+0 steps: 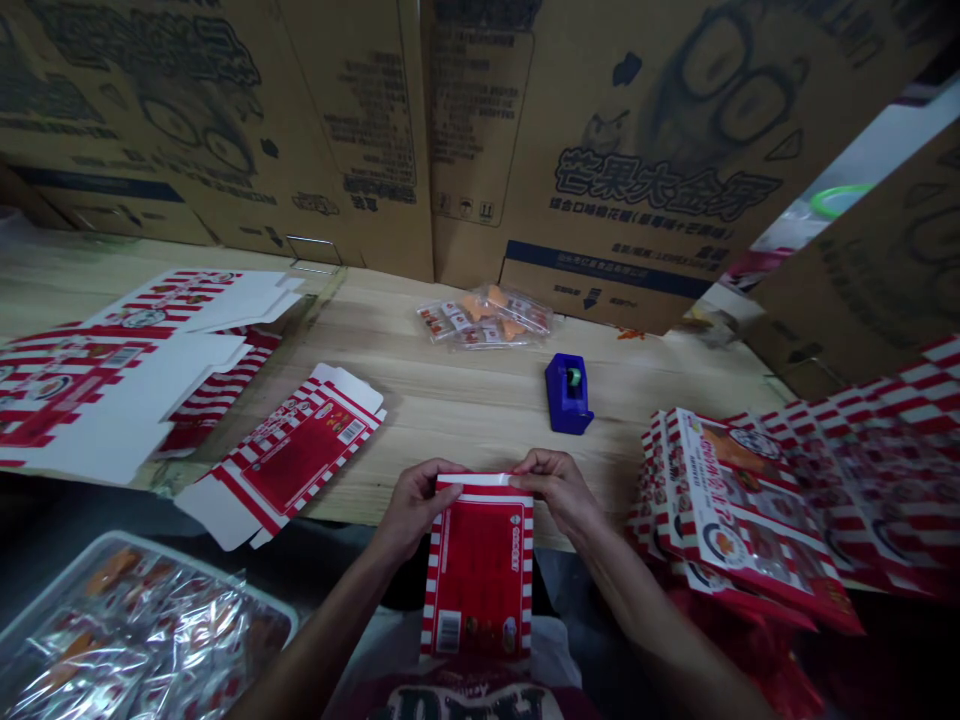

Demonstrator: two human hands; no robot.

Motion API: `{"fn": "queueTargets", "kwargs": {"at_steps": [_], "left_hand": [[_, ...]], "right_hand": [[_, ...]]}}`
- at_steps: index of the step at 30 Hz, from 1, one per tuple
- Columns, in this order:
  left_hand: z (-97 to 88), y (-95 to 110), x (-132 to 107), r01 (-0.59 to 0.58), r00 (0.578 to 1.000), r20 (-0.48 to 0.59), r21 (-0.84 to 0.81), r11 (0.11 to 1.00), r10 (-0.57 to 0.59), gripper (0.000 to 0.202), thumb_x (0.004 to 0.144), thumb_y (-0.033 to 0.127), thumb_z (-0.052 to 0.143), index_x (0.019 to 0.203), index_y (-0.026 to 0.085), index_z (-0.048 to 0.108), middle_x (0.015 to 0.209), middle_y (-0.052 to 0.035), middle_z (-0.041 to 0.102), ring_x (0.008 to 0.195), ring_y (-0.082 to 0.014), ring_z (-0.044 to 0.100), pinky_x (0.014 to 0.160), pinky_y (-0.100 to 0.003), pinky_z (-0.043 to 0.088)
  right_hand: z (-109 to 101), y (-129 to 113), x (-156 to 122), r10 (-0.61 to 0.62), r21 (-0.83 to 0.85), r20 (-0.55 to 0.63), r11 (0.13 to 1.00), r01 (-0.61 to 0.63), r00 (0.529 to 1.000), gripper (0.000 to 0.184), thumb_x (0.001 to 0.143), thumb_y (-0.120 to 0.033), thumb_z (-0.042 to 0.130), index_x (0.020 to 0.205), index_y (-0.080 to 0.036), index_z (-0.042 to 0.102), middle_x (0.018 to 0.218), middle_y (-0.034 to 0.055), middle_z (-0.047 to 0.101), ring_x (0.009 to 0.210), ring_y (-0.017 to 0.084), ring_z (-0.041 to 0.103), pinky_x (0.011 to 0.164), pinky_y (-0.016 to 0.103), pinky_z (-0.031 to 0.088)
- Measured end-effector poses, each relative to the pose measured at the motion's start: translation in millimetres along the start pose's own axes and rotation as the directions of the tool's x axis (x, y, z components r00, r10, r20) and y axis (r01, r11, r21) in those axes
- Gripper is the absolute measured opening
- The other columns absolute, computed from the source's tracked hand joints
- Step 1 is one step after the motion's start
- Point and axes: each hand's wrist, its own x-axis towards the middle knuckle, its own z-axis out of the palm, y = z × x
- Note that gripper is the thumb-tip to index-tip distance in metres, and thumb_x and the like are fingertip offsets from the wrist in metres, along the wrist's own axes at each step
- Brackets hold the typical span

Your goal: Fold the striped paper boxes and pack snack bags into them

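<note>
A red box (480, 570) with red and white striped edges stands before my chest, its barcode panel facing up toward me. My left hand (416, 505) grips its upper left corner, thumb on the front. At the upper right corner, my right hand (559, 487) pinches the white top edge between thumb and fingers. Beyond my hands sits a blue tape dispenser (568, 395) on the wooden table (420, 410). Farther back lie several clear packets (487, 315) with orange pieces inside. What the box holds is hidden.
An unfilled-looking striped carton (300, 455) lies left of my hands, near flat carton sheets (127, 390). A white bin (289, 610) of clear packets is at lower left. Stacked finished-looking boxes (750, 510) stand right. Large cardboard boxes (480, 150) wall the back.
</note>
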Motion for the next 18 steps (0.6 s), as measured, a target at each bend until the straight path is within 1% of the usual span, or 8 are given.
{"fn": "queueTargets", "kwargs": {"at_steps": [3, 7, 11, 14, 16, 18], "left_hand": [[3.0, 0, 4, 0.010, 0.999, -0.038, 0.029, 1.000, -0.009, 0.024, 0.068, 0.028, 0.077, 0.083, 0.014, 0.066, 0.081, -0.0039, 0.070, 0.071, -0.0152, 0.063, 0.066, -0.024, 0.048], [5.7, 2, 9, -0.019, 0.999, -0.044, 0.102, 0.995, 0.024, 0.020, 0.068, 0.028, 0.075, 0.076, 0.014, 0.064, 0.079, -0.0041, 0.070, 0.069, -0.0152, 0.062, 0.065, -0.024, 0.047], [5.8, 6, 18, -0.022, 0.996, -0.082, 0.196, 0.980, 0.039, 0.018, 0.064, 0.026, 0.074, 0.065, 0.014, 0.060, 0.065, -0.0004, 0.066, 0.059, -0.0120, 0.057, 0.057, -0.021, 0.044], [3.4, 8, 26, -0.013, 0.998, -0.053, 0.274, 0.962, 0.028, 0.019, 0.060, 0.023, 0.076, 0.060, 0.015, 0.059, 0.058, 0.0013, 0.062, 0.056, -0.0113, 0.054, 0.056, -0.021, 0.042], [0.7, 9, 28, -0.031, 0.999, -0.008, 0.301, 0.953, 0.035, 0.017, 0.062, 0.025, 0.075, 0.061, 0.014, 0.062, 0.061, 0.0002, 0.063, 0.058, -0.0120, 0.055, 0.058, -0.022, 0.043], [-2.3, 7, 26, -0.071, 0.997, 0.015, 0.331, 0.941, 0.070, 0.015, 0.068, 0.028, 0.073, 0.066, 0.014, 0.067, 0.065, -0.0015, 0.066, 0.061, -0.0133, 0.057, 0.060, -0.023, 0.044]], "right_hand": [[2, 3, 3, -0.037, -0.041, -0.002, 0.998, 0.037, 0.999, 0.020, 0.049, -0.021, 0.078, 0.053, -0.017, 0.059, 0.055, 0.0002, 0.065, 0.049, 0.011, 0.053, 0.051, 0.023, 0.039], [6, 9, 10, -0.135, -0.151, -0.005, 0.980, 0.133, 0.991, 0.028, 0.053, -0.028, 0.079, 0.052, -0.018, 0.052, 0.052, -0.0016, 0.060, 0.048, 0.010, 0.048, 0.049, 0.023, 0.037], [9, 12, 19, -0.182, -0.289, 0.014, 0.941, 0.178, 0.983, 0.035, 0.051, -0.031, 0.081, 0.051, -0.019, 0.048, 0.050, -0.0032, 0.055, 0.047, 0.010, 0.044, 0.046, 0.022, 0.033], [10, 10, 22, -0.210, -0.342, 0.033, 0.916, 0.208, 0.977, 0.040, 0.048, -0.033, 0.083, 0.050, -0.019, 0.046, 0.049, -0.0047, 0.051, 0.046, 0.009, 0.040, 0.045, 0.022, 0.031], [9, 9, 20, -0.232, -0.345, 0.039, 0.910, 0.231, 0.972, 0.040, 0.050, -0.034, 0.083, 0.048, -0.018, 0.046, 0.048, -0.0047, 0.050, 0.047, 0.009, 0.040, 0.045, 0.022, 0.031], [6, 10, 14, -0.245, -0.305, 0.047, 0.920, 0.248, 0.968, 0.035, 0.058, -0.037, 0.080, 0.050, -0.018, 0.052, 0.050, -0.0032, 0.053, 0.048, 0.010, 0.043, 0.048, 0.023, 0.033]]}}
